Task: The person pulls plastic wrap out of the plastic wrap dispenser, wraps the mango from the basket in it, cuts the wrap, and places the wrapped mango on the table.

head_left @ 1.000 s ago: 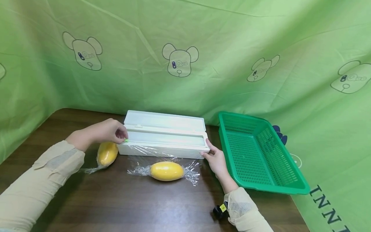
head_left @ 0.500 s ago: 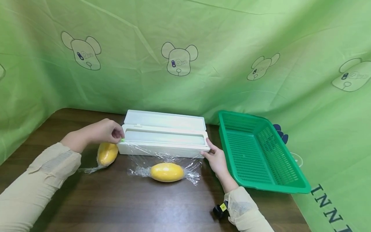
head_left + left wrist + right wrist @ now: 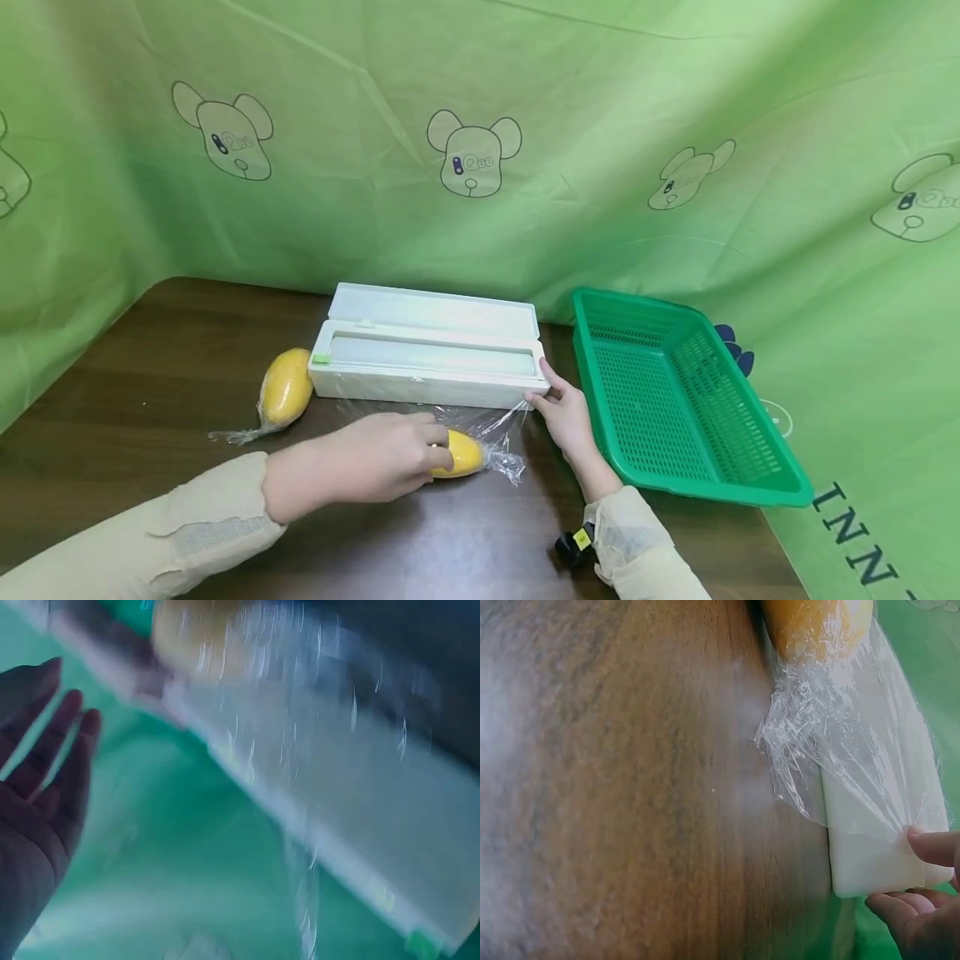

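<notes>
A white cling film dispenser box (image 3: 427, 385) lies on the table with its lid tipped back; a green slider (image 3: 321, 359) sits at its left end. My right hand (image 3: 566, 418) grips the box's right end, thumb on the front and film edge. Clear cling film (image 3: 874, 765) stretches from the box to a yellow mango-like fruit (image 3: 463, 455) wrapped in film, its ends bunched. My left hand (image 3: 378, 457) is over the fruit's left part, hiding it; in the blurred left wrist view its fingers (image 3: 71, 761) are spread and loosely bent, gripping nothing.
Another film-wrapped yellow fruit (image 3: 287, 388) lies against the box's left end. At the right stands a green plastic basket (image 3: 600, 417). A black item with a yellow label (image 3: 576, 543) is by the right sleeve. A green curtain (image 3: 480, 233) hangs behind the table.
My left hand has left the green slider at the box's left end and moved right and nearer, to the middle fruit. The right hand keeps its grip on the box.
</notes>
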The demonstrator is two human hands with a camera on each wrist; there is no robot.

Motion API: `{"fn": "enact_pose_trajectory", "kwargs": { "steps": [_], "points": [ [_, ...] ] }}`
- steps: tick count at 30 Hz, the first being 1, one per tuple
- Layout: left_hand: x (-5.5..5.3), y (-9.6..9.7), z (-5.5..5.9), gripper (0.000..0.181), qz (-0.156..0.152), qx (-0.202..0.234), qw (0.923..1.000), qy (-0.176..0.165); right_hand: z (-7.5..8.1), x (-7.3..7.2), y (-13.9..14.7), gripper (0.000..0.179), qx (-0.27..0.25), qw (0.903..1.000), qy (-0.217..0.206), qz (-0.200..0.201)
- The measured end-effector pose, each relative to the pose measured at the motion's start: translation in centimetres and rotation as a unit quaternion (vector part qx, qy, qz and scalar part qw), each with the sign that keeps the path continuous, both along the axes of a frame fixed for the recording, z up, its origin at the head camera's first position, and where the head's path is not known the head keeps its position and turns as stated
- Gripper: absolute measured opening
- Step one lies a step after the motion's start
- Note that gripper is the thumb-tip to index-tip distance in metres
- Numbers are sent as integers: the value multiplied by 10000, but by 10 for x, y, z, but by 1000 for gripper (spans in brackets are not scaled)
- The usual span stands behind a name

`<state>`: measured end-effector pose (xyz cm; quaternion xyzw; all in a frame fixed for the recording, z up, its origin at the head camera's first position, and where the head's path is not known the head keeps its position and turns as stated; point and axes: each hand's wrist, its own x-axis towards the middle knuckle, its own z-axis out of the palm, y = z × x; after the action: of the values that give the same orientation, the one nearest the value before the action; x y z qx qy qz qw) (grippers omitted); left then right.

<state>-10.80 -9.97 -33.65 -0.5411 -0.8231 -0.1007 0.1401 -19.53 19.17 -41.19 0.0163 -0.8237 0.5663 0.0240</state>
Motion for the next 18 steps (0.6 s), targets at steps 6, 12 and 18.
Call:
{"fn": "enact_pose_trajectory", "kwargs": {
  "steps": [6, 12, 18],
  "points": [
    [4, 5, -34, 21, 667, -160, 9976, -110, 2, 5, 1, 65, 62, 9997, 52, 209],
    [-3, 2, -51, 33, 879, 381, 9952, -175, 4, 22, 3, 63, 323, 9984, 400, 249],
    [-5, 3, -55, 41, 1195, 467, 9908, -434, 4, 44, -1, 22, 234, 9971, 725, 10]
  ]
}}
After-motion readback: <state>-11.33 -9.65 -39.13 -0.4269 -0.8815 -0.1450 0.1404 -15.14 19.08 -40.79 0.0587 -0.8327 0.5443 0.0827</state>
